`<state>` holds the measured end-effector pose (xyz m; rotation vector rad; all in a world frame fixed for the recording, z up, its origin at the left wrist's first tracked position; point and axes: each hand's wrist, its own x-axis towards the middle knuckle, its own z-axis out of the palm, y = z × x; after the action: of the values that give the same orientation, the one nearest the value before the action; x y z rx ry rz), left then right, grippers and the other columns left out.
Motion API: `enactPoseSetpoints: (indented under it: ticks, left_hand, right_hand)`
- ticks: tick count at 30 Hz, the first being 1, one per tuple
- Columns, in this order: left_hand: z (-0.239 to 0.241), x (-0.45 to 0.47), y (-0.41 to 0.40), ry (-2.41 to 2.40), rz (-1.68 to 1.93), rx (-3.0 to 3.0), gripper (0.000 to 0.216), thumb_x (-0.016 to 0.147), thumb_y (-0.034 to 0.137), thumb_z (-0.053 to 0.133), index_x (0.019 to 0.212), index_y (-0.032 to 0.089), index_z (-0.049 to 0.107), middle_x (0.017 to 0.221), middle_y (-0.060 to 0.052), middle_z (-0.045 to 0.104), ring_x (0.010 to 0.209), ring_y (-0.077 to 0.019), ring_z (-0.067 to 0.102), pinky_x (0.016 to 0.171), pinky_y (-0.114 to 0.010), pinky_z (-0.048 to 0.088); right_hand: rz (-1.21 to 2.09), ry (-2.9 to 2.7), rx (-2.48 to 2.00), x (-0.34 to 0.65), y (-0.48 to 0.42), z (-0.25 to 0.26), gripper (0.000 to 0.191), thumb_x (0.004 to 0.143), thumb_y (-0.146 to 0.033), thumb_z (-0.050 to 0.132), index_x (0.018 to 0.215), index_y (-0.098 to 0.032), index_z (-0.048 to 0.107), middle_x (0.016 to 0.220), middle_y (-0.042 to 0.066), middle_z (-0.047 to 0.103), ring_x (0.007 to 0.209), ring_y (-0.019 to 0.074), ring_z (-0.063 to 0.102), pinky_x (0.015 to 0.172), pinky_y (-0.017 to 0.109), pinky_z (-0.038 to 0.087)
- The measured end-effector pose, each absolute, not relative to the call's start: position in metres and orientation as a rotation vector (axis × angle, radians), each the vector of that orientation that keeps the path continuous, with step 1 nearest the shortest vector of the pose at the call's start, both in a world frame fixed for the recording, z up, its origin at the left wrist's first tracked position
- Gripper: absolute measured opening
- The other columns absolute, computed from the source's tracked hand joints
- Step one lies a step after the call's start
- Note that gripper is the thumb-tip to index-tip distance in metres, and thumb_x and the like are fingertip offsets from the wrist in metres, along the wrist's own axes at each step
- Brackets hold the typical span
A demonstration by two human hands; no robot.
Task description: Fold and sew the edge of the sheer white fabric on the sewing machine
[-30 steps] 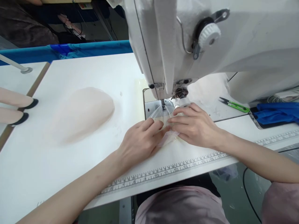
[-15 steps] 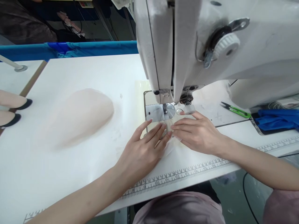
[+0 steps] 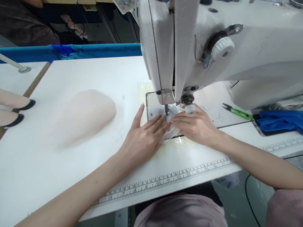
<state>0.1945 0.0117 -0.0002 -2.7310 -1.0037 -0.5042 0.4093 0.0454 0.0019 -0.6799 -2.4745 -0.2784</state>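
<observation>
Left hand [image 3: 144,137]: palm down, fingers spread, the outermost standing well apart from the rest; the other fingertips lie on a piece of sheer white fabric [image 3: 167,136]. Right hand [image 3: 199,127]: fingers close together, tips at the fabric's opposite edge; whether they pinch it cannot be told. The fabric lies between and just under the two sets of fingers, on the metal needle plate [image 3: 153,111] of the sewing machine [image 3: 161,53]. The presser foot [image 3: 167,109] stands just beyond the left fingertips; contact with the fabric cannot be confirmed.

On the counter [image 3: 118,74], a sheer beige piece [image 3: 94,113] lies to the left of the left fingers, well apart. Green-handled thread snips [image 3: 238,112] and a blue cloth [image 3: 279,119] lie to the right of the right fingers. A ruler scale [image 3: 163,181] runs along the counter's near edge, on the wearer's side of both sets of fingers.
</observation>
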Motion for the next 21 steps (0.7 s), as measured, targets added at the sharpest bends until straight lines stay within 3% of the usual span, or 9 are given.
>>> enactPoseSetpoints:
  ticks: [5, 12, 17, 21]
  left_hand:
    - [-0.002, 0.195, 0.020, -1.058, -0.485, -2.714, 0.037, 0.097, 0.018, 0.036, 0.128, 0.013, 0.055, 0.125, -0.016, 0.062, 0.117, -0.0288, 0.059, 0.112, -0.072, 0.012]
    - [-0.007, 0.193, 0.028, -1.027, -0.542, -2.671, 0.033, 0.095, 0.018, 0.040, 0.122, 0.015, 0.060, 0.122, -0.014, 0.065, 0.114, -0.0291, 0.061, 0.113, -0.071, 0.012]
    - [-0.006, 0.195, 0.029, -1.103, -0.653, -2.691, 0.030, 0.094, 0.023, 0.047, 0.118, 0.017, 0.063, 0.112, -0.010, 0.066, 0.106, -0.0250, 0.061, 0.110, -0.056, 0.034]
    - [-0.002, 0.196, 0.033, -1.389, -0.799, -2.871, 0.035, 0.098, 0.037, 0.039, 0.112, 0.021, 0.068, 0.111, -0.010, 0.061, 0.103, -0.0237, 0.056, 0.093, -0.047, 0.047]
  right_hand:
    - [-0.356, -2.478, -0.765, 0.409, 0.052, -0.002, 0.026, 0.090, -0.008, 0.047, 0.081, -0.018, 0.070, 0.089, -0.001, 0.076, 0.071, 0.0145, 0.066, 0.086, 0.036, 0.041]
    - [-0.453, -2.465, -0.829, 0.406, 0.055, -0.007, 0.027, 0.090, -0.009, 0.046, 0.084, -0.020, 0.071, 0.084, -0.003, 0.075, 0.069, 0.0139, 0.063, 0.088, 0.036, 0.039]
    - [-0.430, -2.440, -0.793, 0.406, 0.051, -0.005, 0.032, 0.090, -0.005, 0.044, 0.080, -0.021, 0.070, 0.080, -0.005, 0.074, 0.067, 0.0106, 0.062, 0.087, 0.032, 0.039]
    - [-0.055, -2.379, -0.912, 0.406, 0.051, -0.002, 0.021, 0.093, -0.019, 0.053, 0.085, -0.023, 0.072, 0.078, -0.005, 0.074, 0.067, 0.0113, 0.063, 0.085, 0.031, 0.042]
